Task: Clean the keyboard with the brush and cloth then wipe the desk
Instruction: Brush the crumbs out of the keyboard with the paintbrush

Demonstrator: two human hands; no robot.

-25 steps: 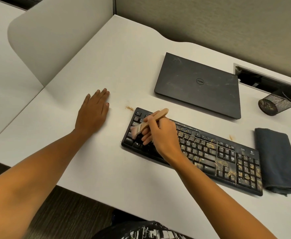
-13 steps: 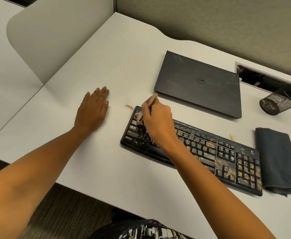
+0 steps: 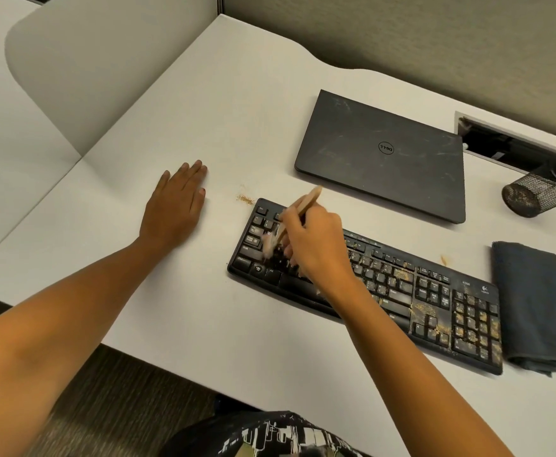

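with right grip (image 3: 319, 245) clamped on brush (image 3: 307, 201), left grip (image 3: 176, 209) flat on bench (image 3: 204, 103), could flick keyboard (image 3: 385, 291) grit (image 3: 401, 275) onto laptop (image 3: 382, 153)

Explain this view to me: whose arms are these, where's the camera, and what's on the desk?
No machine: these are a person's bare arms, seen by one wide-angle camera worn on the head, looking down. The left hand lies flat on the white desk, holding nothing. The right hand has its grip round a wooden brush, bristles over the left end of the black keyboard, whose right half is strewn with tan crumbs. A small crumb pile lies on the desk by its far left corner. A folded dark cloth lies right of the keyboard, a closed laptop behind it, a mesh cup on its side at far right.
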